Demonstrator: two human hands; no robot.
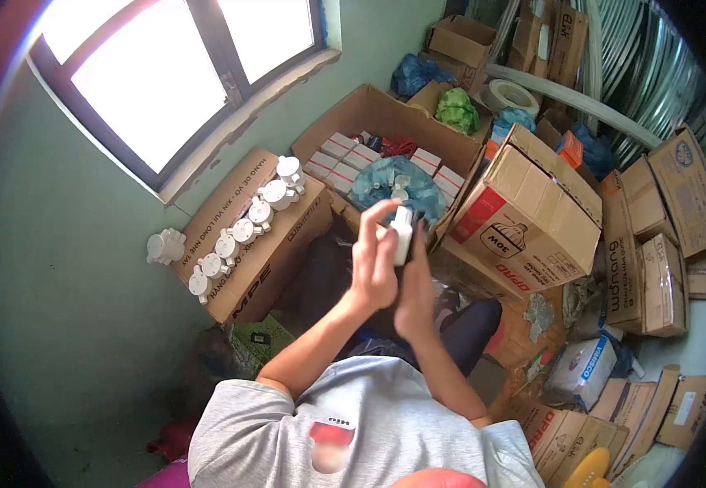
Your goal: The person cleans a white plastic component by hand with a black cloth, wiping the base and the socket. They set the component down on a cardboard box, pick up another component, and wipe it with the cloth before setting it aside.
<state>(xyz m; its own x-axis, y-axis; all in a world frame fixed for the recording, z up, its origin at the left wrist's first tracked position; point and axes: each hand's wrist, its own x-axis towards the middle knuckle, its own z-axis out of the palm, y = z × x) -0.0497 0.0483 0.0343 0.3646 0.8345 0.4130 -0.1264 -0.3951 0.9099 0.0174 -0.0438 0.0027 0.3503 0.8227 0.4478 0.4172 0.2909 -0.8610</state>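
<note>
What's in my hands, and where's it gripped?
A small white piece, held at its side by the left hand; how the right hand grips is unclear.

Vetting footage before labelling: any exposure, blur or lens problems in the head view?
Head view: window blown out to white; corners black, with a curved lens border and wide-angle bowing towards it; shirt print smeared; left hand, right hand and white piece slightly soft, fine detail unreadable; dark trousers lose detail in shadow.

Head view, from above, down toward hands (376, 264).
</note>
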